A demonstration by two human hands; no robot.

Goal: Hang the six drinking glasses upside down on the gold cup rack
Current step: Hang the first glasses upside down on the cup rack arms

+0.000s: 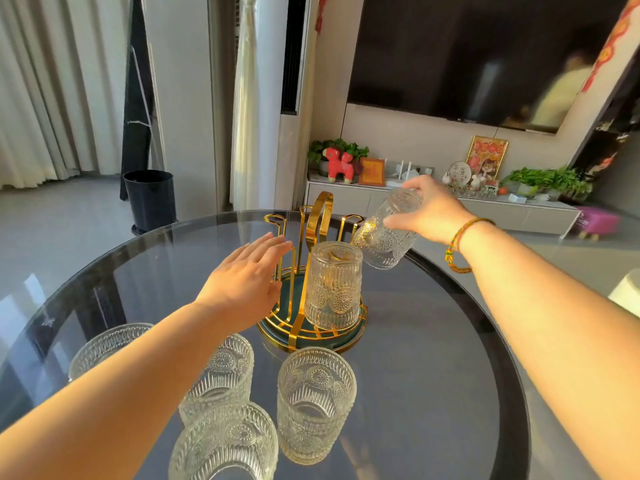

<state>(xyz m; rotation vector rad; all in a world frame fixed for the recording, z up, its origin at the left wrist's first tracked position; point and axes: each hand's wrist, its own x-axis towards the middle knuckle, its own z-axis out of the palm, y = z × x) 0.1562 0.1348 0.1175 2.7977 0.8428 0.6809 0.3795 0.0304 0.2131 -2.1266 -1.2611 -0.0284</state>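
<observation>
Round smoked-glass table (450, 341), slick and hard, so any drop means chips. On it stands the gold cup rack (313, 271), thin polished metal prongs over a dark green base, one embossed glass (333, 285) already inverted on a prong. Left hand (247, 284) is open, fingers flat against the rack's side, likely bracing it. Right hand (427, 211) grips a tilted glass (388, 233), ribbed and patterned, near a far prong; miss it and glass could clink glass. Four upright glasses (317, 403) wait nearby.
</observation>
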